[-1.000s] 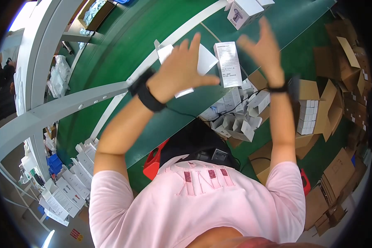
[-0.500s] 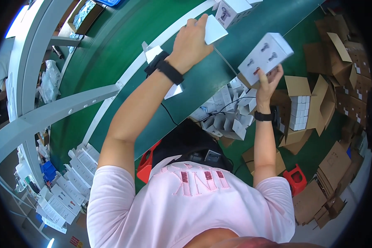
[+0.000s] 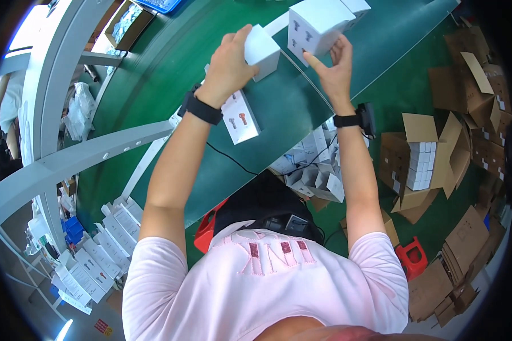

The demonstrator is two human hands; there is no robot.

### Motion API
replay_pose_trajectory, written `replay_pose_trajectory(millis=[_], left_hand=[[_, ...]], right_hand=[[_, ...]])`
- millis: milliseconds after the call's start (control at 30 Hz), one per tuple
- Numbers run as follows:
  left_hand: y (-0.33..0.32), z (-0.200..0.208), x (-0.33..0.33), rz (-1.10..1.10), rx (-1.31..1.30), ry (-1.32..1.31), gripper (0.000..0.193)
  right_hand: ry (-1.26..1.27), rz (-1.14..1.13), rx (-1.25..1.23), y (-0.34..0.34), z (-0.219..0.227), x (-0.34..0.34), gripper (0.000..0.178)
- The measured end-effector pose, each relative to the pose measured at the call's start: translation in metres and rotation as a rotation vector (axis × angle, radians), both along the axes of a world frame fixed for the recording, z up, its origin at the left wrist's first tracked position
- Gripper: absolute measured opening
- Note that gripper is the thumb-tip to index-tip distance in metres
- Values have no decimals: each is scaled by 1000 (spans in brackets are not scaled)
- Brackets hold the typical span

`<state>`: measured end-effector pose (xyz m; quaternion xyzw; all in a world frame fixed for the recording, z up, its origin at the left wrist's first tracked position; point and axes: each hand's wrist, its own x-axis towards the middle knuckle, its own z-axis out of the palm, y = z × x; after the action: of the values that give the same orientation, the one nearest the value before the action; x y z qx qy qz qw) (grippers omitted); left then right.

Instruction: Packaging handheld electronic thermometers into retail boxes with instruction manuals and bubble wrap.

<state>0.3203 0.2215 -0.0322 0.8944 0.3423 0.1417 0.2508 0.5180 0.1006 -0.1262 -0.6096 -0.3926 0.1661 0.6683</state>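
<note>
On the far side of the green work table (image 3: 293, 111), my left hand (image 3: 228, 63) is closed around the left side of a plain-looking white box (image 3: 263, 53). My right hand (image 3: 335, 69) grips a larger white box (image 3: 316, 25) by its near lower edge, thumb on the face with small printed pictures. Its far end overlaps another white box (image 3: 356, 7) behind it; whether they touch I cannot tell. Below my left hand, a white carton (image 3: 242, 120) with printed pictures lies on the table, partly hidden by that hand and wrist.
Beneath the table's near edge sit several open white cartons (image 3: 318, 182). Brown cardboard boxes (image 3: 421, 165) stand on the floor at right, one filled with small white boxes. A grey metal frame (image 3: 91, 150) crosses the left side. White cartons (image 3: 105, 250) are stacked at lower left.
My right hand has carried its box up and left, toward the box at the back. My left hand has shifted left and slightly nearer with its box, uncovering more of the carton on the table.
</note>
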Motion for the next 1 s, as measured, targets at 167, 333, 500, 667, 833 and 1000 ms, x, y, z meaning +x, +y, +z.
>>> replay_pose_trajectory(millis=[167, 333, 500, 667, 833, 1000], left_hand=[[-20, -28, 13, -10, -73, -94, 83], [-28, -34, 30, 30, -114, -136, 88], [-29, -23, 49, 65, -171, -6, 95], [-41, -43, 65, 335, -58, -509, 107], [-27, -62, 65, 485, -1327, -611, 93], [-50, -65, 128, 321, -1276, -617, 102]], right_hand=[[-32, -237, -312, 8, -48, -11, 78], [-386, -271, -462, -13, -14, 21, 63], [-336, -504, -330, 18, 60, 128, 67], [-250, -368, -549, 77, 46, 196, 78], [28, 97, -678, 75, 43, 185, 49], [28, -172, -733, 40, 46, 238, 48]])
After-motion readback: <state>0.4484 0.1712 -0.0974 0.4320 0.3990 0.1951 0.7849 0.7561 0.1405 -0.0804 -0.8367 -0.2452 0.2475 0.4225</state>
